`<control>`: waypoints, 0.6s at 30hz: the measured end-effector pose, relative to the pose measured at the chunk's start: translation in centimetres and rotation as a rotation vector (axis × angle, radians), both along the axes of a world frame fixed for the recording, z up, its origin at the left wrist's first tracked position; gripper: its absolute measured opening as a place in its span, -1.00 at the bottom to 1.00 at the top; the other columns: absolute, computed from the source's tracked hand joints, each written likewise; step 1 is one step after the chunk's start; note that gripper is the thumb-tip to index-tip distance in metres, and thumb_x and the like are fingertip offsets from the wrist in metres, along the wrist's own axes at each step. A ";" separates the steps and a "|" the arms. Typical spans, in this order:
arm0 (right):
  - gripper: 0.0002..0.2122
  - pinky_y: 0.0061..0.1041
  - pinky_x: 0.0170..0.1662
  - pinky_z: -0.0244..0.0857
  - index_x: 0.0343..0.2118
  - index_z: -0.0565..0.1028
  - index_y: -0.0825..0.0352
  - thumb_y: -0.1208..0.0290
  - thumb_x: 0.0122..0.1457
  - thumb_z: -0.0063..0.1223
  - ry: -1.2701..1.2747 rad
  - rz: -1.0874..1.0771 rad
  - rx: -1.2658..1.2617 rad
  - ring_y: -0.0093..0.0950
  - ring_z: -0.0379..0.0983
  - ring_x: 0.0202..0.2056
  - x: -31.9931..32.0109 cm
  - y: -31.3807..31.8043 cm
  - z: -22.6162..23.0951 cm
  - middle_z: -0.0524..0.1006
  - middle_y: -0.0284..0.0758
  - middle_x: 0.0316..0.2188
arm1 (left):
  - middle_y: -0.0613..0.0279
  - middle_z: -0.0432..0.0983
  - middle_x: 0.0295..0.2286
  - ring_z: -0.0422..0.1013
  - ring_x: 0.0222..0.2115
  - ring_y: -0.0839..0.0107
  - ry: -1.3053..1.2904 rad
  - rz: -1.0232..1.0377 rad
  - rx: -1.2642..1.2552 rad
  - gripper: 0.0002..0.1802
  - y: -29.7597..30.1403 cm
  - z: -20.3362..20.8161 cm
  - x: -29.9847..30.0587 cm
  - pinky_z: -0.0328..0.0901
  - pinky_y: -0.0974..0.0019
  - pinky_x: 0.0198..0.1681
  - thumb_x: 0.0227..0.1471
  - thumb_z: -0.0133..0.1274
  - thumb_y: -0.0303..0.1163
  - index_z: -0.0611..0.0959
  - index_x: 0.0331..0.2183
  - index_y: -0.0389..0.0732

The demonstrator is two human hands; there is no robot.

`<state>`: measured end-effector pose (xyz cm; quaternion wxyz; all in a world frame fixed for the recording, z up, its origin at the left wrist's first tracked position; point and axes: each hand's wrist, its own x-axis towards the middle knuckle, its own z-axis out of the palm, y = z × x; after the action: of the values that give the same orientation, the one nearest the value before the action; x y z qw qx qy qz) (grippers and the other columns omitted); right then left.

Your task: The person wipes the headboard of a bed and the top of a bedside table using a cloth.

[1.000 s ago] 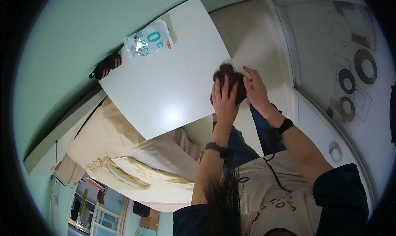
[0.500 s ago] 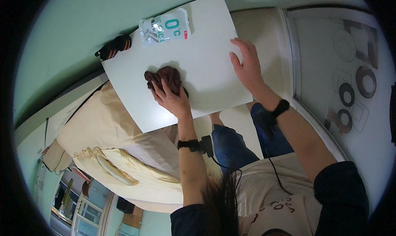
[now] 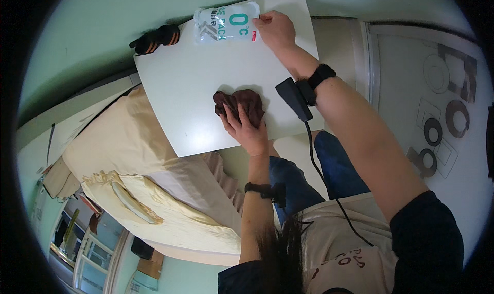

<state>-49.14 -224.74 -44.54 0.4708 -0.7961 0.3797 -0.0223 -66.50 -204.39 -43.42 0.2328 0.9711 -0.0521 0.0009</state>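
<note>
On the white tabletop (image 3: 180,96), a dark brown cloth (image 3: 251,102) lies bunched up. My left hand (image 3: 252,138) rests over its near side, with the fingers spread slightly and pressed into the folds. Toward the far edge lies a white and teal ice pack (image 3: 222,25) in a shiny bag. My right hand (image 3: 277,31) has reached its right end, where the thumb and bent fingers pinch the edge of the bag. A black strap with a small device circles each of my wrists.
A black bundle with orange stripes (image 3: 157,39) sits at the table's far left edge, against the green wall (image 3: 98,42). Left of the table is a bed with beige covers (image 3: 118,134). A framed glass panel (image 3: 396,88) stands at the right. Black cables hang from the wrist devices.
My right hand has gone from the table's right edge to the far side and taken hold of the ice pack's edge. My left hand and the cloth have shifted a little to the right.
</note>
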 end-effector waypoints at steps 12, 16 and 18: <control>-0.79 -0.21 -0.16 0.40 -0.35 0.54 0.36 0.31 0.09 0.05 -0.015 -0.175 0.004 -0.10 0.53 -0.26 -0.3 -1.1 -2.5 0.59 -0.08 -0.37 | -0.09 0.11 0.20 0.02 0.19 -0.27 -0.023 -0.016 -0.009 -0.18 0.1 0.0 0.1 0.06 -0.19 0.21 -0.35 0.31 -0.40 0.44 0.07 -0.12; -0.79 -0.23 -0.16 0.39 -0.36 0.51 0.39 0.31 0.10 0.05 -0.050 -0.159 -0.041 -0.14 0.53 -0.27 -3.3 -5.3 -2.4 0.58 -0.08 -0.36 | -0.15 0.09 0.19 -0.03 0.19 -0.29 -0.016 -0.033 -0.011 -0.18 -0.4 0.6 0.5 0.01 -0.22 0.23 -0.33 0.27 -0.49 0.42 0.09 -0.16; -0.79 -0.28 -0.17 0.39 -0.31 0.49 0.40 0.32 0.14 0.04 -0.112 -0.231 -0.022 -0.19 0.54 -0.26 -5.5 -7.3 -2.9 0.57 -0.08 -0.34 | -0.12 0.09 0.20 -0.02 0.20 -0.28 -0.026 -0.063 -0.019 -0.18 -0.6 0.7 0.9 0.02 -0.21 0.23 -0.32 0.28 -0.48 0.42 0.09 -0.15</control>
<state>-54.63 -232.07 -47.47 0.4768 -0.7497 0.4415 -0.1251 -65.62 -205.04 -42.72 0.2413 0.9666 -0.0857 0.0066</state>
